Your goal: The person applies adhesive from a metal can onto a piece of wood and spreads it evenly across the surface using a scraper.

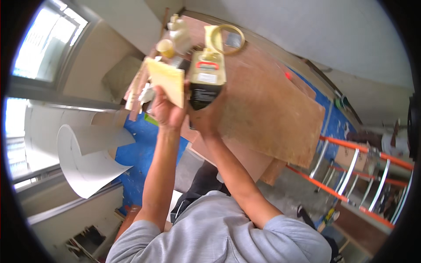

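Observation:
My left hand (169, 110) is closed on a pale yellow flat square piece (169, 81) with a rough-looking yellow edge, held up over the table's left side. Just to its right, my right hand (207, 117) is closed around the lower part of a rectangular can (208, 78). The can has a beige top, a red carry handle and a black label facing me. Blur and the can hide most of the right fingers. Whether the can is lifted or rests on the board, I cannot tell.
A wooden board (272, 109) spreads under my hands. Behind the can lie a yellow tape roll (227, 26), a yellow cup (165, 47) and white bottles (180, 35). A curled white sheet (83, 166) stands left over blue floor covering (142, 149). An orange ladder (351, 175) lies right.

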### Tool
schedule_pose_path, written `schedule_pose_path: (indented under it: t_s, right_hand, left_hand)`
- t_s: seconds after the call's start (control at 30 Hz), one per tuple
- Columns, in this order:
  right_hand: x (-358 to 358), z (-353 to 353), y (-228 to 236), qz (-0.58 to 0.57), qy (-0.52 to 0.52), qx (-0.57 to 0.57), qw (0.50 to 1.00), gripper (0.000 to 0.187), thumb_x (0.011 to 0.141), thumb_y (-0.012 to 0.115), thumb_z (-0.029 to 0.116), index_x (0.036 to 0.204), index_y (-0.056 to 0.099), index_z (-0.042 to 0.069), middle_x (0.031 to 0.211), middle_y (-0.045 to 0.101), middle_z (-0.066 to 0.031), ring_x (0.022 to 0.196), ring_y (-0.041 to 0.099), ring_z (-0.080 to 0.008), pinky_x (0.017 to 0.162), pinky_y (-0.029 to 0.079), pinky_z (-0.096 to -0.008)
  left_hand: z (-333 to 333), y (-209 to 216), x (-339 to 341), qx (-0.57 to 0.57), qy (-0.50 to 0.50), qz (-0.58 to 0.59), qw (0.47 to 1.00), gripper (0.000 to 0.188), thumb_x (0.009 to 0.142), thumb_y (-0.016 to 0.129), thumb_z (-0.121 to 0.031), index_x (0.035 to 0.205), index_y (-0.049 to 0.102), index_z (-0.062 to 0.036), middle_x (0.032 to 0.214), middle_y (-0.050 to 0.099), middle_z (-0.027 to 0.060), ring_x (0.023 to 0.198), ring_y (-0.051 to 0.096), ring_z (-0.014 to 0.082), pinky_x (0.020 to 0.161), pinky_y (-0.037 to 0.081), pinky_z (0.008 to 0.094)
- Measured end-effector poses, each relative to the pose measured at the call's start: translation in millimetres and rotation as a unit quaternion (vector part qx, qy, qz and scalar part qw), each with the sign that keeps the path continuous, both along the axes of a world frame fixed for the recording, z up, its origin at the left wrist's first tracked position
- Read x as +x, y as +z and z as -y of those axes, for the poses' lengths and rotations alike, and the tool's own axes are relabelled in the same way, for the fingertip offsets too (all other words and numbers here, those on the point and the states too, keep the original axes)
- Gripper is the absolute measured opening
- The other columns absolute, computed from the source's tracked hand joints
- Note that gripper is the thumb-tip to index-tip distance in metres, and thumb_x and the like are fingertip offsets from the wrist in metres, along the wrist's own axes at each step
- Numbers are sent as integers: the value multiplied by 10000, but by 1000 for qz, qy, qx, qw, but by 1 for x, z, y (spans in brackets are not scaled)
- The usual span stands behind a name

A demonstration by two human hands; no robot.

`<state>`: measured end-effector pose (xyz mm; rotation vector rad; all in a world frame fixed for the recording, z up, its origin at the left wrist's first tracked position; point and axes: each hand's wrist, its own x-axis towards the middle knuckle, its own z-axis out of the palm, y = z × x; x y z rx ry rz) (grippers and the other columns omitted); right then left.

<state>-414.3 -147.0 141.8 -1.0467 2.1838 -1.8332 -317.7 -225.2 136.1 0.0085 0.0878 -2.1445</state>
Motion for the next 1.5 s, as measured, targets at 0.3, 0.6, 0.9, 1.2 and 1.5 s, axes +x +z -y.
schedule_pose_path:
  t_s: [0.3,0.6,0.9,1.2,1.5]
  right_hand:
    - [-63,-42,79,-85,140,-54,985,1046,644,798,136,1517,265,-84,1368,497,-212,1275,513,-299,1093,408,-393]
    - [-208,-176,162,-232,69,157,958,1081,666,800,146,1572,236,-26,1330,559,-236,1231,557,-356,1083,425,-413]
    - [-296,-198,165,-321,137,420,838,1096,650,815,229,1607,282,257,1208,566,-193,1113,599,-391,936,506,-437]
    - [-292,-159,154,-301,207,425,828,1101,653,802,263,1614,264,283,1143,554,-199,1063,593,-404,906,504,-436]
    - [-278,-92,135,-294,265,415,819,1099,648,808,268,1609,275,296,1227,540,-222,1138,564,-422,980,475,-445]
  left_hand:
    - [15,53,83,-103,76,284,950,466,969,598,-169,1377,503,35,1306,642,183,1169,654,315,1041,519,477]
    - [-53,-12,115,-41,-16,502,864,445,933,646,-95,1339,513,30,1212,658,138,1042,694,252,905,577,387]
    - [-60,-43,98,-54,-88,529,842,429,942,649,-105,1323,515,39,1182,656,141,1011,691,248,869,580,386]
    - [-55,-49,110,-39,-82,527,845,418,935,649,-93,1308,518,43,1170,656,148,1001,694,259,862,588,402]
    - [-56,-55,133,-15,-61,541,838,397,934,650,-79,1294,535,40,1179,665,139,1011,694,245,896,568,381]
